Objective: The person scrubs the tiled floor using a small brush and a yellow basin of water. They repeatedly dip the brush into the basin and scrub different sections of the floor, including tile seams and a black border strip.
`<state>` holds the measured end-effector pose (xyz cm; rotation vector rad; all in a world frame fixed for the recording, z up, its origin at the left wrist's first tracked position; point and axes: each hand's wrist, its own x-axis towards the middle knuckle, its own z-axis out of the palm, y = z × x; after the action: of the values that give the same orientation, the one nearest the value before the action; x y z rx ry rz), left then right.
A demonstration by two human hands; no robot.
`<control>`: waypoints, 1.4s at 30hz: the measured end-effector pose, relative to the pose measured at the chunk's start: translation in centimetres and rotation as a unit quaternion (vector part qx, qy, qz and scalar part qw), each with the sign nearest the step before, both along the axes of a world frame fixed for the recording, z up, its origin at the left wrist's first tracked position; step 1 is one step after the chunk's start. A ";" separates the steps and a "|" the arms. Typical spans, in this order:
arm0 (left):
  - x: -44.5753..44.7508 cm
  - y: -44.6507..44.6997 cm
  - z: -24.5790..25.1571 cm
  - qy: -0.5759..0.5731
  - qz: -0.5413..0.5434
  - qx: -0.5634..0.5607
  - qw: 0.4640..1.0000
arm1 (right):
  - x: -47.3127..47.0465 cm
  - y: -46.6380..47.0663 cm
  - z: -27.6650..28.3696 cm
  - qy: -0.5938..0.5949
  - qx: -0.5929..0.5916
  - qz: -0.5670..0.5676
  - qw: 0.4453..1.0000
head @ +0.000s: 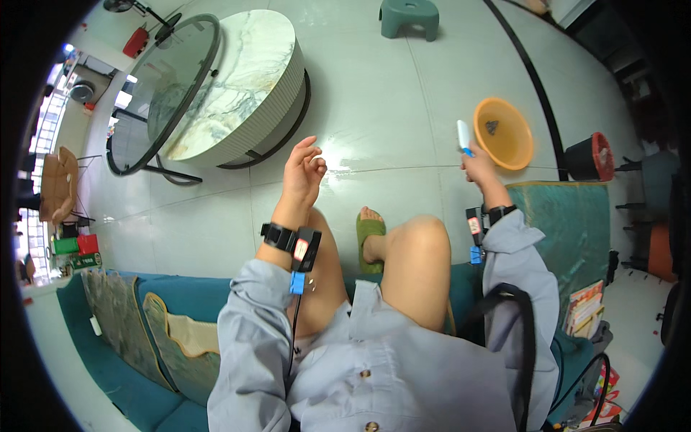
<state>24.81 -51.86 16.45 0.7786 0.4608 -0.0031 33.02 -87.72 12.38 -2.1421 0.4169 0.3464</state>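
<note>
My right hand [478,163] grips a brush [462,134] with a white head and a blue part near my fingers; its bristles are too small to make out. Just beyond that hand stands an orange plastic basin [505,135] on the tiled floor, with water and a dark, crumpled object [491,127] inside. My left hand [305,170] is raised above my knee, fingers loosely curled and apart, holding nothing. Both wrists carry black strapped devices with blue clips.
An oval marble-topped coffee table [243,70] and a round glass-topped table [162,92] stand at the upper left. A green plastic stool [410,19] is ahead. A black bin [586,157] with a red rim stands right of the basin. A teal sofa [178,291] is beneath me.
</note>
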 end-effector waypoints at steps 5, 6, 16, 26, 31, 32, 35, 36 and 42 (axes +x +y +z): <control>-5.9 -0.9 4.8 -0.062 -0.068 0.025 0.995 | -5.3 -6.0 10.1 -0.115 -0.077 0.031 0.990; -7.7 -0.7 5.7 -0.078 -0.084 0.034 0.993 | -5.9 -6.5 11.3 -0.121 -0.101 0.035 0.987; -26.0 3.3 6.7 -0.055 -0.052 0.086 0.993 | -3.7 -6.0 18.1 -0.154 -0.279 0.144 0.937; -29.2 6.4 3.8 -0.064 0.023 0.058 0.996 | -2.3 -6.7 14.8 -0.202 -0.275 0.106 0.934; -26.3 5.4 4.4 -0.035 0.019 0.056 0.998 | -2.9 -8.7 10.9 -0.245 -0.268 0.112 0.925; -25.6 5.1 4.7 -0.029 0.011 0.056 0.998 | -2.8 -9.3 9.9 -0.233 -0.255 0.106 0.932; -23.5 4.1 5.5 -0.016 -0.014 0.084 0.996 | -2.2 -11.8 5.8 -0.176 -0.232 0.062 0.955; -22.5 3.9 5.6 -0.015 -0.021 0.092 0.995 | -1.9 -12.6 4.1 -0.210 -0.249 0.070 0.943; -15.4 1.6 4.1 0.003 -0.052 0.104 0.993 | -0.1 -18.1 -5.0 -0.337 -0.212 0.100 0.912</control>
<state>9.37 -50.30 20.53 1.0067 0.4297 -0.0553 32.95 -105.80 7.36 -2.5588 -0.1468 -0.4185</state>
